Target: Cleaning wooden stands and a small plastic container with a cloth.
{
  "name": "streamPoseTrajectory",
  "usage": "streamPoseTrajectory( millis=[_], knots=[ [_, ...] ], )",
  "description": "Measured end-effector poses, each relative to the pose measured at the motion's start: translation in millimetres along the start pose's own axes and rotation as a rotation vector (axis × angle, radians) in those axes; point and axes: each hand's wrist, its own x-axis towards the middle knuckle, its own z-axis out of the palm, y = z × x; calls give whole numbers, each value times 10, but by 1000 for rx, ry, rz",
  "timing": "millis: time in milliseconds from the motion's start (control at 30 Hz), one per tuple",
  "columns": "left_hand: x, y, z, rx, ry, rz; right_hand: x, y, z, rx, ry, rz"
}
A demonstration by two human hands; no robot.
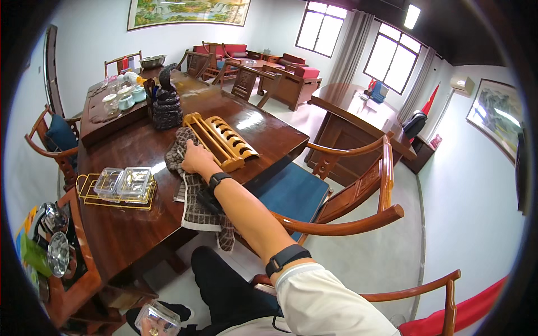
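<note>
My right hand (197,157) reaches across the dark wooden table (126,235) and grips a brown checked towel (201,214). Part of that towel is bunched under the fingers, and the rest hangs over the table's near edge. Just beyond the hand lies a light wooden rack (229,136) with a row of round cut-outs. Low in the picture, my left hand (146,326) holds a clear plastic box (162,316) with small items inside; most of this hand is hidden. A gold wire rack (90,198) on the table carries clear lidded boxes (134,180).
A black coiled ornament (166,107) stands behind the towel, beside a tea tray (94,128) bearing cups and jars. Wooden armchairs with a blue seat (290,191) border the table on the right. Shiny metal vessels (58,254) stand at the left.
</note>
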Motion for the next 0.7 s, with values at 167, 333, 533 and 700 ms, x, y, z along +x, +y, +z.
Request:
streamPoseTrajectory(
  millis=[167,333,533,700],
  knots=[
    [-22,-40,-63,6,15,53,-301,89,-50,63,22,1],
    [4,10,-117,526,-66,371,-741,473,24,331,287,-119],
    [69,-145,-279,-402,89,-62,-1490,469,263,998,370,-337],
    [189,68,-35,-422,190,-82,-2385,57,75,1144,309,-408]
  ],
)
